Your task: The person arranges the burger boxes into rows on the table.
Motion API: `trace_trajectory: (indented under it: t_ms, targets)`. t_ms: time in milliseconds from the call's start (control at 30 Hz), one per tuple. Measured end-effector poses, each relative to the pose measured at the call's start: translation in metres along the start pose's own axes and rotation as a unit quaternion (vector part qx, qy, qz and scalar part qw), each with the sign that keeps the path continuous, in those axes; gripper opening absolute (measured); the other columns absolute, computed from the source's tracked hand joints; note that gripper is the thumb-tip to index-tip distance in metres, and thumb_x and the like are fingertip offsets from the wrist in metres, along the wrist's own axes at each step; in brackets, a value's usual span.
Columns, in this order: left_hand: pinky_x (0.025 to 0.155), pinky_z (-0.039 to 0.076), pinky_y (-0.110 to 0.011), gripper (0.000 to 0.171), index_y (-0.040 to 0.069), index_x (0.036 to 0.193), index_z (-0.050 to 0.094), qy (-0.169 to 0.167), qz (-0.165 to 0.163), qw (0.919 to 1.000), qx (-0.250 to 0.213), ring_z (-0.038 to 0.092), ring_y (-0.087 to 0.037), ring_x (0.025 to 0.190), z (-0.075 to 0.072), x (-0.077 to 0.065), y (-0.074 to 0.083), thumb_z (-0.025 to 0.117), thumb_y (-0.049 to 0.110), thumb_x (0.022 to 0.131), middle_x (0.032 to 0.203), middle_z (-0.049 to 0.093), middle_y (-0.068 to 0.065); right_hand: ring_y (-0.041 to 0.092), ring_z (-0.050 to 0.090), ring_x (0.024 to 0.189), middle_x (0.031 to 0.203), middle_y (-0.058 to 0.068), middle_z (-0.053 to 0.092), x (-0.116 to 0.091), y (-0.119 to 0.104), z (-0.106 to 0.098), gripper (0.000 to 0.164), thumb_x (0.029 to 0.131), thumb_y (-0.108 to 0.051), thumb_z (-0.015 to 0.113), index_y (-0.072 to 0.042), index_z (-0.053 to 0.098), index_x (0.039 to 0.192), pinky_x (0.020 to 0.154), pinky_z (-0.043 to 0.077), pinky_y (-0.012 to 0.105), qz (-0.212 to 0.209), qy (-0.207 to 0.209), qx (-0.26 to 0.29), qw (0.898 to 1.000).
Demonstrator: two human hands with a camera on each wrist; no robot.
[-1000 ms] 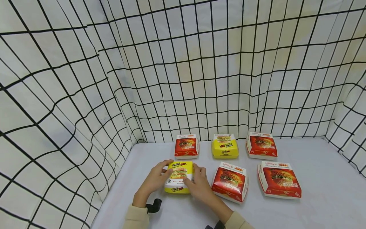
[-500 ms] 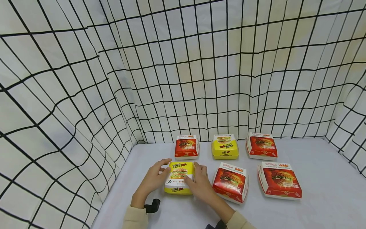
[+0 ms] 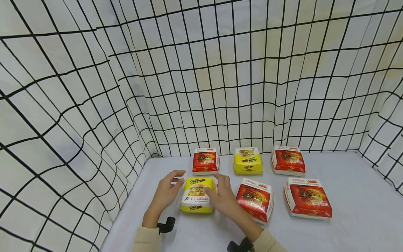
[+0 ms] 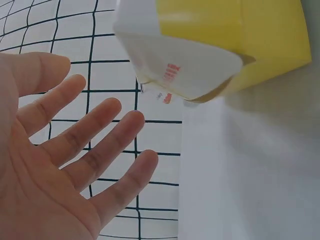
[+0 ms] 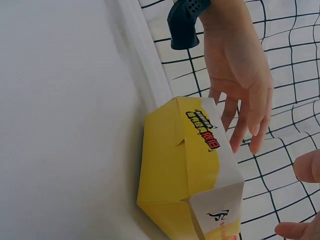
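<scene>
A yellow and white burger box lies closed on the table between my two hands, also seen as a yellow box in the left wrist view. My left hand is just left of it, fingers spread and apart from the cardboard. In the left wrist view the left palm holds nothing. On the box's other side, my right hand hovers with loosely bent fingers, its thumb overlapping the right edge of the lid in the head view. The right wrist view shows the box with the left hand beyond it.
A red burger box stands close by the right hand, and another red box lies farther right. Behind are a red box, a yellow box and a red box. Black-gridded white cloth walls the table.
Both hands have drawn away from the sides of the near yellow burger box, the left one to the left and the right one to the right. The box stays about where it was.
</scene>
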State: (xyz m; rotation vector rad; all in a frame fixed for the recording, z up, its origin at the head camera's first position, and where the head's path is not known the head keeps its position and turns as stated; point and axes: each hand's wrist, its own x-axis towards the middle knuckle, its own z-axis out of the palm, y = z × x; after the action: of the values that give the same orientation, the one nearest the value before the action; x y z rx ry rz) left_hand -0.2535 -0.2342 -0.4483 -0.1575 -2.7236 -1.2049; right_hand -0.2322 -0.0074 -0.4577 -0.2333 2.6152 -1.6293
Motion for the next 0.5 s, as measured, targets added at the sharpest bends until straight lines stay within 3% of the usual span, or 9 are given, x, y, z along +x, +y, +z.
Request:
trace_trajectory:
  t_ms: [133, 333, 500]
  targets:
    - [0.098, 0.053, -0.047, 0.031, 0.017, 0.134, 0.064, 0.018, 0.018, 0.9997, 0.002, 0.065, -0.024, 0.116, -0.003, -0.001, 0.005, 0.061, 0.020, 0.103, 0.135, 0.067, -0.006, 0.033, 0.048, 0.133, 0.149, 0.016, 0.036, -0.001, -0.006, -0.009, 0.065, 0.101, -0.034, 0.063, -0.009, 0.034, 0.153, 0.104, 0.049, 0.055, -0.008, -0.013, 0.013, 1.000]
    - [0.096, 0.052, -0.052, 0.029, 0.014, 0.130, 0.066, 0.053, 0.036, 0.9978, 0.019, 0.067, -0.026, 0.111, -0.009, 0.000, 0.012, 0.063, 0.017, 0.102, 0.130, 0.070, -0.007, 0.032, 0.050, 0.130, 0.147, 0.013, 0.043, 0.001, -0.016, -0.030, 0.056, 0.101, -0.031, 0.063, -0.007, 0.041, 0.147, 0.109, 0.044, 0.055, -0.035, -0.019, 0.039, 0.998]
    - [0.092, 0.054, -0.049, 0.030, 0.013, 0.130, 0.067, 0.050, 0.031, 0.9964, 0.061, 0.068, -0.027, 0.110, -0.013, 0.010, 0.020, 0.064, 0.018, 0.100, 0.127, 0.071, -0.009, 0.031, 0.051, 0.129, 0.147, 0.013, 0.048, 0.017, -0.028, -0.047, 0.051, 0.102, -0.028, 0.062, -0.008, 0.045, 0.145, 0.108, 0.046, 0.052, -0.044, -0.020, 0.031, 0.998]
